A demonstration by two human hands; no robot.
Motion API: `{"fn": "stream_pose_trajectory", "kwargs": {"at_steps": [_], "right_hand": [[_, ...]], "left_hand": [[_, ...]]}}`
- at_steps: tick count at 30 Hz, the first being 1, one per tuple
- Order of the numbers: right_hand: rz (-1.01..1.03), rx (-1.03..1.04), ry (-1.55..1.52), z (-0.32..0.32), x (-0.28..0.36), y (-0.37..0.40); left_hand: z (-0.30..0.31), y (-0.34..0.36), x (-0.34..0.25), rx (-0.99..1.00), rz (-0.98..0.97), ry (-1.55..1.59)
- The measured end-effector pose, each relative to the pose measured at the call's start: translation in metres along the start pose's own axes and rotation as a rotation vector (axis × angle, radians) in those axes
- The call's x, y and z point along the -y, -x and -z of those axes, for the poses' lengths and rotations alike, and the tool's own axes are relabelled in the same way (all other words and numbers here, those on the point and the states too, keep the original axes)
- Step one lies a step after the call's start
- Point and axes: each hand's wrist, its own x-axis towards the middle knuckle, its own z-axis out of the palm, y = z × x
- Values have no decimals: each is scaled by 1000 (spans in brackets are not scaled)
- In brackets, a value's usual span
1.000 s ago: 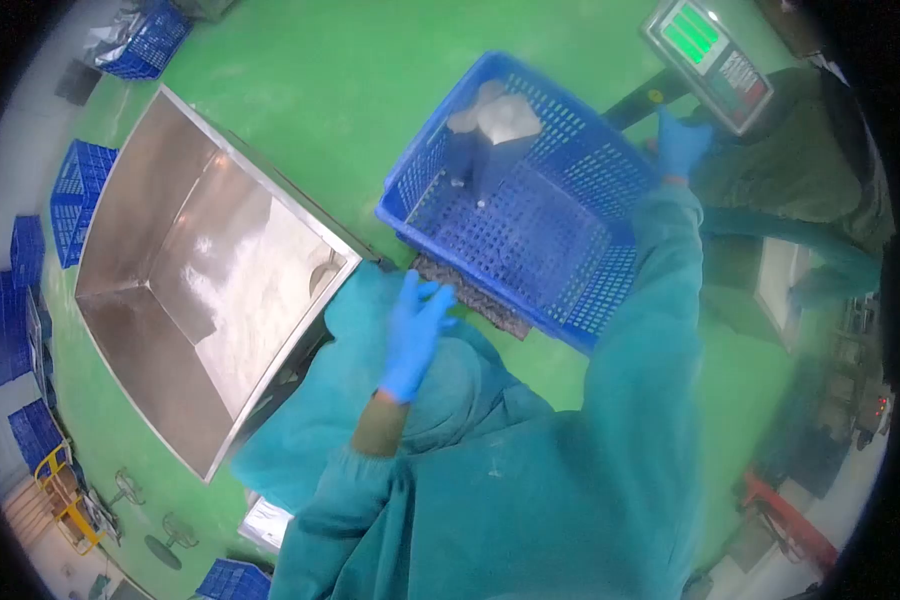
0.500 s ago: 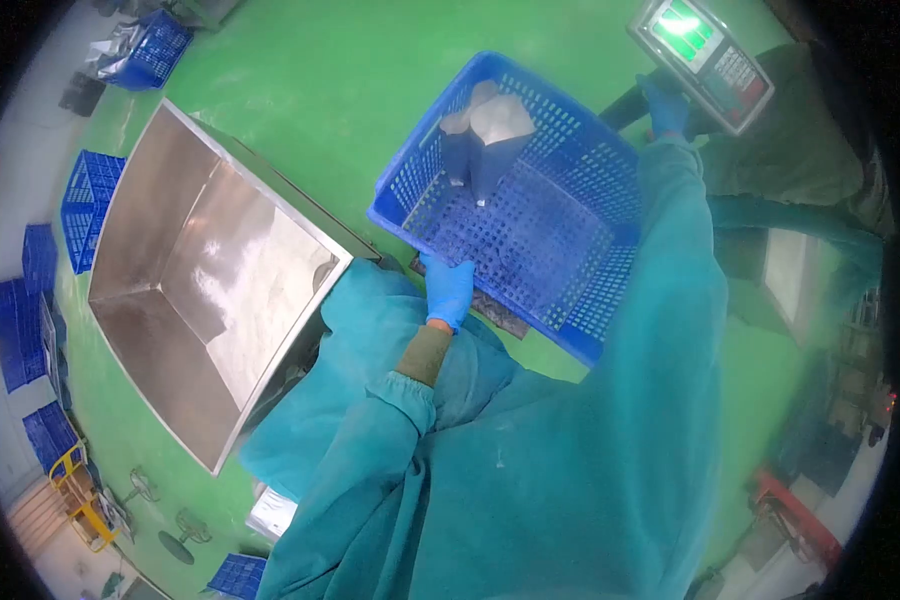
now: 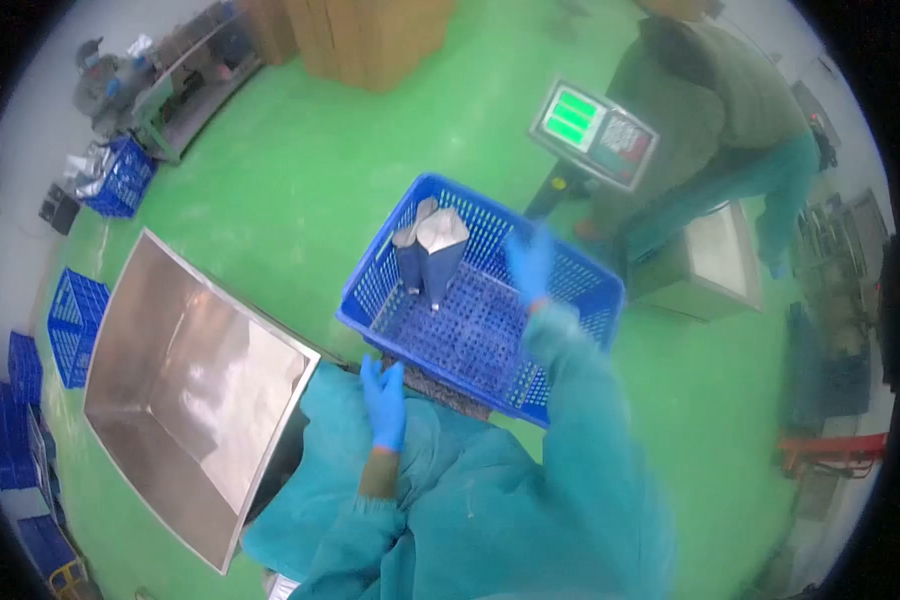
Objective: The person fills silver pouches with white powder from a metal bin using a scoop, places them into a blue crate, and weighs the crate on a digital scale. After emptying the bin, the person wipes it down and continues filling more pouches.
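My left hand (image 3: 384, 405), in a blue glove, is just outside the near left side of a blue plastic basket (image 3: 432, 362). Its fingers are apart and nothing is in them. Over the right part of the basket is my right hand (image 3: 530, 262), also gloved in blue and somewhat blurred, with fingers spread and no object visible in it. Inside the basket, two dark blue pouches (image 3: 440, 270) with open silvery tops stand in the far left corner. Beyond the basket rises a scale display (image 3: 595, 135) with lit green digits.
A deep steel bin (image 3: 160, 440), with pale material (image 3: 260, 400) inside, stands to my left. Another person (image 3: 710, 110) bends beside a pale-topped metal container (image 3: 715, 255) at right. Cardboard boxes (image 3: 370, 40) and a basket of silvery bags (image 3: 122, 180) are farther back.
My right hand has moved from beside the scale display to above the basket. My left hand has let go of the basket's rim. The view has tilted up, showing more of the room.
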Motion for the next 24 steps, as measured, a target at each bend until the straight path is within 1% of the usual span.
{"fn": "stream_pose_trajectory", "kwargs": {"at_steps": [1,2,3,4,5,6,7,9,10,11,12,13,14,15,17,18,19,21,22,23,24], "right_hand": [[85,-35,-66,-7,36,53],[-26,228,-359,9,91,103],[158,385,-341,26,140,155],[190,697,-401,37,177,197],[198,1012,-441,48,215,239],[487,921,-471,31,207,281],[763,783,-491,14,199,322],[806,808,-546,11,214,341],[783,843,-530,8,216,351],[751,879,-517,2,211,364],[752,883,-522,-2,201,375],[718,929,-505,-8,192,379],[687,976,-485,-13,184,384],[693,982,-486,-8,185,388],[677,1037,-501,3,194,385],[681,1041,-500,9,198,385],[707,1079,-455,15,201,386],[732,1143,-403,21,196,391],[698,1130,-421,18,190,395],[667,1131,-447,21,193,398],[606,1178,-447,25,192,397]], "left_hand": [[15,14,-5,15,19,19],[29,28,-6,19,-2,13],[49,42,2,66,29,282],[64,61,9,109,82,542],[72,82,13,109,68,534],[74,103,14,25,74,510],[80,125,16,-58,78,487],[136,169,13,18,-68,515],[162,209,-11,-138,-60,196],[193,249,-22,-291,-41,-131],[241,274,6,-578,-134,-432],[290,301,42,-796,-189,-690],[345,338,106,-901,-26,-1100],[381,364,162,-979,164,-1511],[388,371,197,-192,452,-1775],[345,370,184,-817,412,-1601],[338,360,175,-817,420,-1596],[327,363,178,-815,357,-1533],[351,351,218,-781,397,-1594],[341,350,202,-753,455,-1651],[329,357,188,-910,374,-1401]]}}
